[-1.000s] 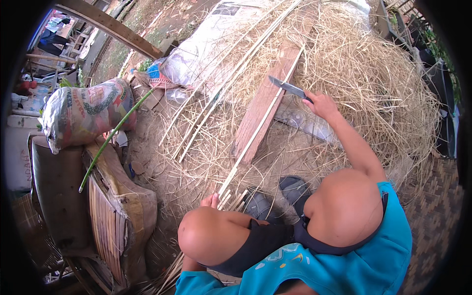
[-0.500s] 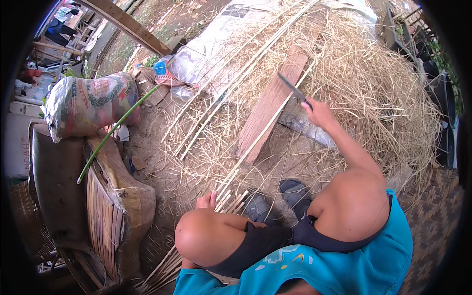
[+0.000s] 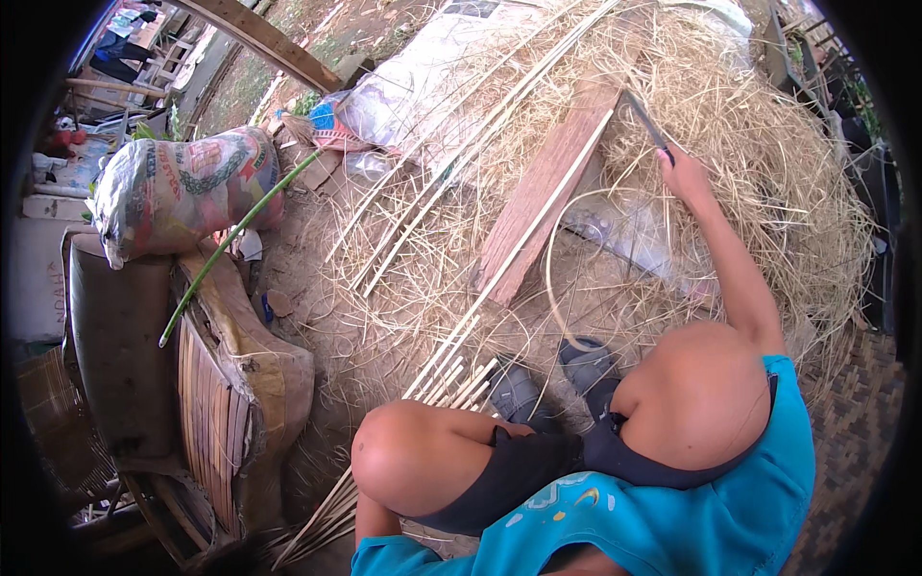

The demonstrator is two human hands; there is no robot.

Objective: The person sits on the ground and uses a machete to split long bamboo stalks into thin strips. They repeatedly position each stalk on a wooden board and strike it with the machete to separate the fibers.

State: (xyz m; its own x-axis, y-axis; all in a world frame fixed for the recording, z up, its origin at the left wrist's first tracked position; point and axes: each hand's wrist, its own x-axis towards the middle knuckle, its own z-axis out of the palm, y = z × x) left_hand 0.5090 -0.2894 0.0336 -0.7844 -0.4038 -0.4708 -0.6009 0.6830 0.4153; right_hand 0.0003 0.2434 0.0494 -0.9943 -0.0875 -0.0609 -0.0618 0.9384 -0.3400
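My right hand (image 3: 684,175) is closed around the dark handle of a knife (image 3: 645,123). Its blade points up and to the left, just beyond the far end of a pale, thin strip (image 3: 544,213), probably split bamboo. This strip lies lengthwise along a brown wooden plank (image 3: 540,182) and runs down toward my left knee. My left hand is hidden behind that knee; only a bit of the left forearm (image 3: 376,518) shows. Between the plank and my feet arches a curled, thin shaving (image 3: 550,288).
A big heap of shavings (image 3: 768,192) covers the right side. Several long strips (image 3: 432,192) lie left of the plank. Cut strip ends (image 3: 461,384) stick out by my left knee. At left are a stuffed sack (image 3: 192,192), a green stalk (image 3: 235,233) and a worn wooden seat (image 3: 274,374).
My right hand has moved the knife up and right, off the strip. My left hand, seen earlier at the strips, has gone behind my knee. A curled shaving now shows beside the plank.
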